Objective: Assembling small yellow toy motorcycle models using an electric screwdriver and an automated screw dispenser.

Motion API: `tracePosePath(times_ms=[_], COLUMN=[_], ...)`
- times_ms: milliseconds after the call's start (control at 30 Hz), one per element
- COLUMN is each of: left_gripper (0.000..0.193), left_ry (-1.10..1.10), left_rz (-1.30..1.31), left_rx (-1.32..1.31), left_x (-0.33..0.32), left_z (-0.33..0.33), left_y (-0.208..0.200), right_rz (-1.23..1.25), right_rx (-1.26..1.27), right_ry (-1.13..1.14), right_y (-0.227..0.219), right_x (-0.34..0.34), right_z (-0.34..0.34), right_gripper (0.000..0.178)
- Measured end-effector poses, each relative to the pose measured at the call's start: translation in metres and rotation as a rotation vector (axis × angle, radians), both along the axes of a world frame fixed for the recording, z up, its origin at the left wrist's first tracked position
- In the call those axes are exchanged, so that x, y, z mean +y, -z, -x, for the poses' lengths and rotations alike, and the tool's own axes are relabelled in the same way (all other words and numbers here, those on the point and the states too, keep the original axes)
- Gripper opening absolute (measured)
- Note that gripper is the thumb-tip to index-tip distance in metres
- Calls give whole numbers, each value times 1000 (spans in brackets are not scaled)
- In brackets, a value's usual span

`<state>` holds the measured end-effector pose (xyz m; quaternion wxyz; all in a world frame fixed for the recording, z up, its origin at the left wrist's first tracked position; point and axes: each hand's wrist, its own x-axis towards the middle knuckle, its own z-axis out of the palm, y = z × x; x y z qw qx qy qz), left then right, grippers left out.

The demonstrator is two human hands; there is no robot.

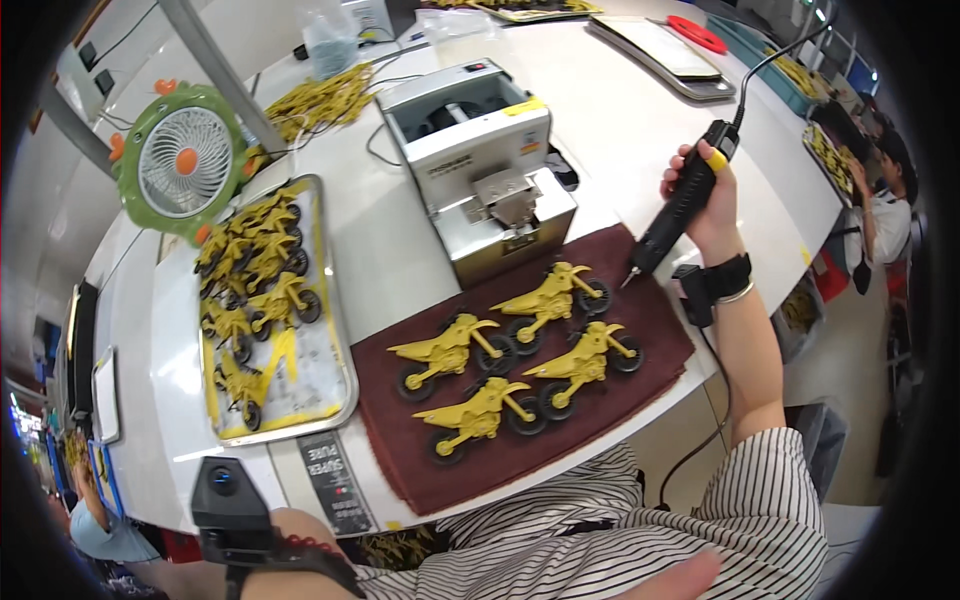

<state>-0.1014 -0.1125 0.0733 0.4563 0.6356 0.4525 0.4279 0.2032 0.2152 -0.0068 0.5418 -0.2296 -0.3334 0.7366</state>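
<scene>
My right hand [712, 205] grips a black corded electric screwdriver [685, 200], its bit pointing down beside the right edge of a dark red cloth [640, 290]. One finger wears a yellow cover. Several yellow toy motorbikes with black wheels lie on the cloth, among them a far one [548, 300], a right one [590, 360], a left one [445, 350] and a near one [475, 415]. My left hand [300, 525] is low at the table's near edge, behind a black wrist device; its fingers are hidden.
A metal tray [350, 385] of similar motorbikes stands left of the cloth, with a green fan [185, 160] behind. A grey-white machine [480, 165] stands beyond the cloth. Yellow parts [320, 100] are piled farther back. A person [885, 210] works at right; the screwdriver's cord rises upper right.
</scene>
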Motion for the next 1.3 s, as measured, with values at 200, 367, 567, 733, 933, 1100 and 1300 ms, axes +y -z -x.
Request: tracePosePath(times_ms=[200, 367, 567, 733, 933, 1100, 1300], left_gripper=[69, 70, 72, 73, 74, 75, 76], left_ry=[-78, -193, -193, -213, -278, -218, -355], left_rz=[-4, 19, 10, 10, 16, 17, 35], left_rx=[82, 134, 164, 183, 217, 196, 258], left_x=[6, -8, -6, -4, -17, -3, -23], left_z=[-7, 0, -3, -4, 1, -6, 2], left_y=[8, 12, 12, 15, 10, 15, 10], right_rz=[-55, 7, -48, -30, -41, -40, 13], right_rx=[-49, 20, -18, 22, 33, 8, -7], right_ry=[80, 15, 65, 38, -3, 43, -36], right_y=[-8, 2, -2, 4, 3, -2, -2], right_x=[-8, -2, -4, 0, 2, -6, -3], right_z=[-31, -8, -27, -25, -14, -31, 0], right_gripper=[27, 26, 24, 25, 24, 25, 22])
